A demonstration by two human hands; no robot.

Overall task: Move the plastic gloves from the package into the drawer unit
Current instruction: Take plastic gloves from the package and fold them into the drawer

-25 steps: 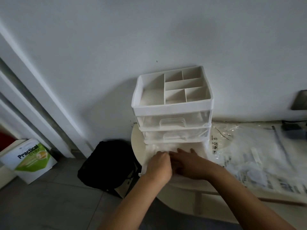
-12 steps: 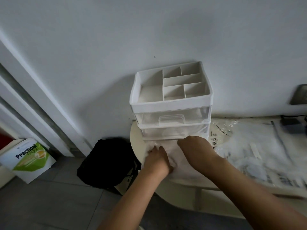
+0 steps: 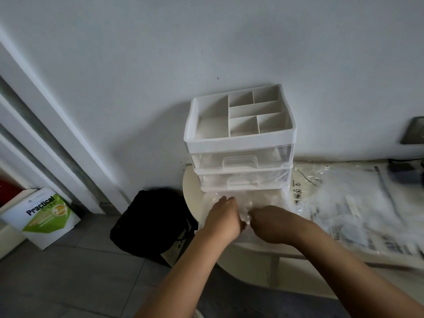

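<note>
A white drawer unit (image 3: 241, 143) with a divided top tray and clear drawers stands against the wall on a cream table (image 3: 191, 198). Its bottom drawer is pulled out toward me and holds crumpled clear plastic gloves (image 3: 247, 199). My left hand (image 3: 223, 218) rests on the gloves at the drawer's left side with fingers bent down. My right hand (image 3: 271, 222) is next to it, fingers curled into the plastic and pinching it. The clear package (image 3: 339, 203) with black print lies flat on the table to the right of the unit.
A black bag (image 3: 151, 223) sits on the grey floor left of the table. A white and green box (image 3: 44, 218) leans near the door frame at the far left. A dark object (image 3: 413, 130) is on the wall at the right edge.
My right hand has drawn back from the front of the unit toward me and now meets my left hand over the gloves. The view has shifted slightly.
</note>
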